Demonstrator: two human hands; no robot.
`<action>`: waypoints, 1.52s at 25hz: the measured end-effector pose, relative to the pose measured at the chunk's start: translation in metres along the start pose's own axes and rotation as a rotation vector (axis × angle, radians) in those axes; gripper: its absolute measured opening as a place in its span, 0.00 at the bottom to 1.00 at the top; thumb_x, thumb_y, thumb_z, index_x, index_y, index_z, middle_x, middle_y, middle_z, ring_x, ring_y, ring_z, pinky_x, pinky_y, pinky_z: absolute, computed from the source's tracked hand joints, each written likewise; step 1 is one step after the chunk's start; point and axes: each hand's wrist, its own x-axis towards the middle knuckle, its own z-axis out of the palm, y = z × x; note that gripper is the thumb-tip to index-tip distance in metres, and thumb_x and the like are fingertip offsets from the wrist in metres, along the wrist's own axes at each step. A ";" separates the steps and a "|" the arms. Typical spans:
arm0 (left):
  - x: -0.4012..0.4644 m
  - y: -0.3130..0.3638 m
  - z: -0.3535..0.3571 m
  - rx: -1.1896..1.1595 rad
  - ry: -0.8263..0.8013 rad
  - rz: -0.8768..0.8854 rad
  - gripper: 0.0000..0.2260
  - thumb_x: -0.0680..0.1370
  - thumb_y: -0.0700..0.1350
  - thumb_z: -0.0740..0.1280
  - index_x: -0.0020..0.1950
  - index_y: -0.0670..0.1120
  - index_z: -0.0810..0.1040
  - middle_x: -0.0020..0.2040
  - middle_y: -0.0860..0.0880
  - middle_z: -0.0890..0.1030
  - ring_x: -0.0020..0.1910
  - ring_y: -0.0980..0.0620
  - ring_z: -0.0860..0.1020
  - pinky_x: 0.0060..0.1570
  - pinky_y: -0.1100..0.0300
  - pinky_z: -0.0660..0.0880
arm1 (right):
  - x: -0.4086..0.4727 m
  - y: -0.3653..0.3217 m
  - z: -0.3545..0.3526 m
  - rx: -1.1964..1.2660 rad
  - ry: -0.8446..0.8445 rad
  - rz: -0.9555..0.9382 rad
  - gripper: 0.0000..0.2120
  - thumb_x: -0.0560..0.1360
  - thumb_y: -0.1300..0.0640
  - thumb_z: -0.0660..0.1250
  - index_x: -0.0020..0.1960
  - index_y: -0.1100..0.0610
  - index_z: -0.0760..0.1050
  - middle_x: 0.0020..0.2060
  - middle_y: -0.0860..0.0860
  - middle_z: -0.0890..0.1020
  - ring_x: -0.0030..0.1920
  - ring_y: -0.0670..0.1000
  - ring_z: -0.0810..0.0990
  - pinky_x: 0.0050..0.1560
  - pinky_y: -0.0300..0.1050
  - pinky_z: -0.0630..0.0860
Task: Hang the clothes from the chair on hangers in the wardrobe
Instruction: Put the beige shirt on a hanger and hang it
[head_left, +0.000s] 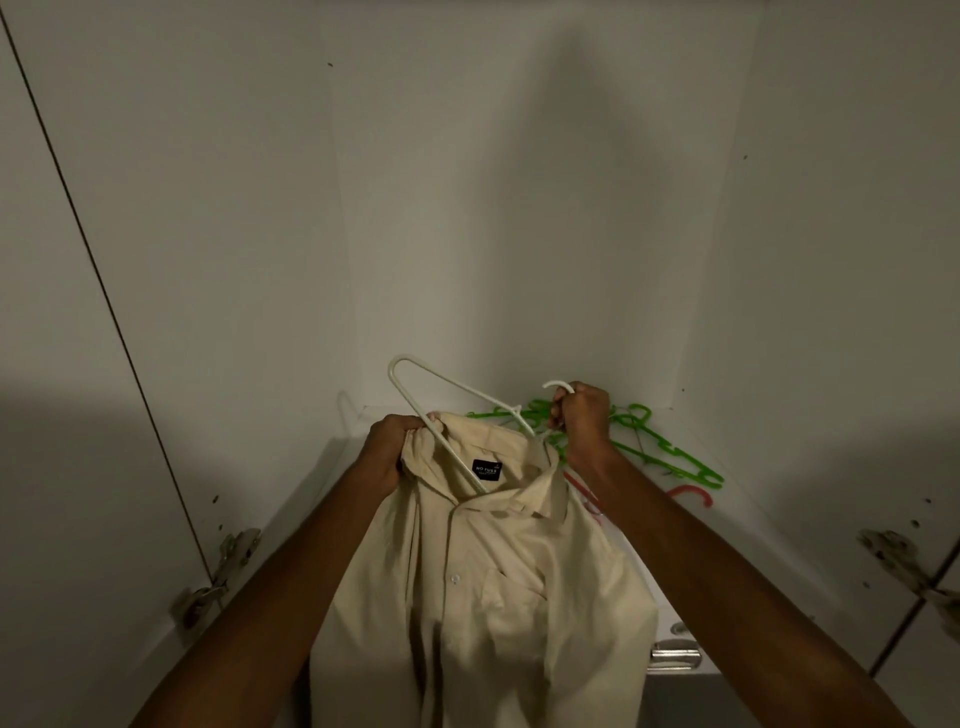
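A cream button-up shirt (483, 597) with a black neck label hangs in front of me inside the white wardrobe (519, 208). My left hand (389, 447) grips the shirt's collar at its left side. My right hand (582, 415) is curled round the hook of a white hanger (415, 389). One arm of the hanger runs down into the open collar; its other end sticks up and out to the left above the shirt.
Several green hangers (670, 452) and a red one (696, 493) lie on the wardrobe floor behind my right hand. Metal door hinges sit at the left (228, 566) and right (898, 561) sides. A metal drawer handle (675, 654) shows at lower right.
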 end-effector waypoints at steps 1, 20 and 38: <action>0.000 0.003 -0.001 -0.041 -0.048 -0.027 0.13 0.71 0.42 0.68 0.49 0.35 0.85 0.52 0.37 0.84 0.45 0.41 0.83 0.51 0.52 0.78 | 0.001 -0.002 -0.001 -0.067 0.019 -0.054 0.16 0.71 0.73 0.54 0.32 0.61 0.76 0.23 0.56 0.73 0.23 0.52 0.70 0.26 0.43 0.67; 0.012 0.008 -0.021 0.046 -0.087 -0.046 0.38 0.55 0.49 0.88 0.60 0.36 0.83 0.57 0.37 0.84 0.55 0.42 0.84 0.50 0.52 0.82 | 0.013 0.009 -0.029 -0.573 0.125 -0.214 0.18 0.69 0.68 0.65 0.23 0.56 0.69 0.21 0.48 0.70 0.29 0.55 0.75 0.32 0.45 0.67; -0.014 0.001 0.082 0.961 0.419 0.674 0.10 0.74 0.49 0.77 0.45 0.42 0.84 0.45 0.46 0.85 0.47 0.46 0.82 0.45 0.56 0.74 | 0.010 0.032 0.036 -0.962 -0.183 -0.339 0.12 0.73 0.57 0.62 0.47 0.64 0.80 0.47 0.61 0.84 0.50 0.62 0.84 0.42 0.47 0.74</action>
